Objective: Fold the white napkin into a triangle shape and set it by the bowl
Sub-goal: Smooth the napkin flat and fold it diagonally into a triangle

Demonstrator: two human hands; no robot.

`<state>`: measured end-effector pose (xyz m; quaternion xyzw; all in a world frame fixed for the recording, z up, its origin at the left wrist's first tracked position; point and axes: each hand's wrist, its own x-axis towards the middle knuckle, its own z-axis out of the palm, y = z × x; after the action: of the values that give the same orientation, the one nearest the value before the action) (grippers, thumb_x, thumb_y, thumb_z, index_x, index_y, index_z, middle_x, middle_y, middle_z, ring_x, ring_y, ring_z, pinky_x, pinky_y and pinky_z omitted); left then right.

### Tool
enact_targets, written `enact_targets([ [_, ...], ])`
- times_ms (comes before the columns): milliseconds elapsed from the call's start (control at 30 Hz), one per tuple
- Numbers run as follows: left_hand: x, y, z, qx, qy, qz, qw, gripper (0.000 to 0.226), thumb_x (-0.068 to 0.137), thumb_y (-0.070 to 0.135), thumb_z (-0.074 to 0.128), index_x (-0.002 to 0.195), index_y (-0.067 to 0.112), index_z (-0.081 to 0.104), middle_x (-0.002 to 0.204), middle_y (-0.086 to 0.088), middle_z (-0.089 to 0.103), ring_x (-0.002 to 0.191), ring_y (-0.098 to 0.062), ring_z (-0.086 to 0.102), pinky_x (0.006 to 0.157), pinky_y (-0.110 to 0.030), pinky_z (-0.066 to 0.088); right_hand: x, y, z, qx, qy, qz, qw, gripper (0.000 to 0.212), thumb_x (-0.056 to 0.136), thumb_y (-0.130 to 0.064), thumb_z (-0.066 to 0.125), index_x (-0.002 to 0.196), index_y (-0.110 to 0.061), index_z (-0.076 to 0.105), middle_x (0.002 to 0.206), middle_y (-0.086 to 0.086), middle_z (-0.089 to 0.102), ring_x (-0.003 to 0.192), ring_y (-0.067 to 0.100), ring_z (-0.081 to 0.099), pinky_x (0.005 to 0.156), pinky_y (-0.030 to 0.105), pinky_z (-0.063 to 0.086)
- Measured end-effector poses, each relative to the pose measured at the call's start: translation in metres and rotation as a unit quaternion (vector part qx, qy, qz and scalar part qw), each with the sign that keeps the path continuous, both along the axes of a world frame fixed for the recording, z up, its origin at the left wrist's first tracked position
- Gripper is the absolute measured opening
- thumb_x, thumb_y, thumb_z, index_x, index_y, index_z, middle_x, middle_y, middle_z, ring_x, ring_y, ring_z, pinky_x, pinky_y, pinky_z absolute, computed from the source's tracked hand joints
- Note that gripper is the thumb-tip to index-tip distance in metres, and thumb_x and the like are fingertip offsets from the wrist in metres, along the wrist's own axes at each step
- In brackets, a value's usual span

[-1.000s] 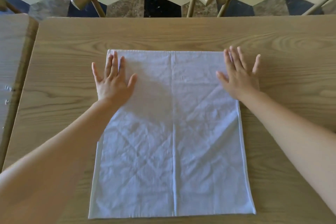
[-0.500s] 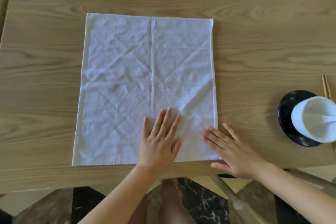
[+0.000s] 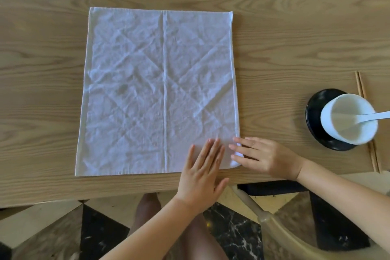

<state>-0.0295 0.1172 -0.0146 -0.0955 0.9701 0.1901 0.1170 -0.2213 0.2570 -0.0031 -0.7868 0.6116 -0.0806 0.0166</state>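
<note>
The soft, limp white napkin (image 3: 160,91) lay flat mid-frame on the surface (image 3: 295,44), both hands' fingers (image 3: 209,154) spread flat, grasping nothing, at its lower-right corner, probably the best place to pinch, bowl (image 3: 349,121) far right

Dining room, home or restaurant: wooden table (image 3: 295,34), wooden chair (image 3: 272,224), marble-pattern floor (image 3: 232,232), place setting of bowl (image 3: 349,121), spoon (image 3: 373,115), chopsticks (image 3: 360,86)
</note>
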Motion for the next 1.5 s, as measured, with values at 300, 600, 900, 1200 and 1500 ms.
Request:
enact_targets([
  [300,-0.003,-0.023,0.024,0.235,0.075,0.120,0.962,0.051,0.093,0.021,0.051,0.142,0.022,0.036,0.147,0.006,0.036,0.138,-0.002,0.021,0.115,-0.020,0.007,0.014,-0.055,0.051,-0.014,-0.229,-0.209,0.951,0.017,0.086,-0.019,0.058,0.091,-0.010,0.071,0.082,0.000,0.073,0.079,0.012,0.067,0.081,0.026,0.051],
  [600,0.037,-0.101,0.060,0.322,0.117,0.409,0.846,0.025,0.085,0.014,0.065,0.073,0.035,0.070,0.062,0.031,0.065,0.069,0.011,0.062,0.064,-0.003,0.043,0.006,-0.160,0.101,-0.061,-0.402,-0.320,0.856,0.023,0.083,-0.014,0.066,0.084,-0.037,0.064,0.079,-0.029,0.066,0.080,-0.008,0.061,0.074,0.005,0.041],
  [900,0.072,-0.144,0.054,0.269,0.088,0.495,0.822,0.005,0.081,0.013,0.068,0.077,0.016,0.068,0.071,0.007,0.069,0.069,0.002,0.062,0.065,-0.011,0.048,0.003,-0.292,0.100,-0.032,-0.395,-0.303,0.866,0.011,0.085,-0.018,0.065,0.086,-0.008,0.069,0.080,-0.003,0.065,0.072,-0.001,0.058,0.073,0.013,0.044],
  [1200,0.103,-0.181,0.054,0.242,0.146,0.587,0.759,0.016,0.079,0.010,0.071,0.079,0.026,0.069,0.073,0.017,0.067,0.071,0.006,0.061,0.064,-0.002,0.043,-0.002,-0.407,0.072,-0.019,-0.366,-0.298,0.881,0.014,0.084,-0.016,0.064,0.084,-0.003,0.068,0.078,0.001,0.062,0.072,0.011,0.054,0.067,0.021,0.042],
  [1500,0.132,-0.194,0.048,0.182,0.065,0.552,0.811,0.012,0.074,0.025,0.074,0.072,0.035,0.068,0.062,0.015,0.065,0.062,-0.002,0.058,0.060,-0.024,0.048,0.000,-0.455,0.028,0.051,-0.339,-0.326,0.881,0.010,0.084,-0.017,0.061,0.082,-0.010,0.068,0.071,-0.010,0.058,0.073,0.009,0.054,0.065,0.020,0.039],
])
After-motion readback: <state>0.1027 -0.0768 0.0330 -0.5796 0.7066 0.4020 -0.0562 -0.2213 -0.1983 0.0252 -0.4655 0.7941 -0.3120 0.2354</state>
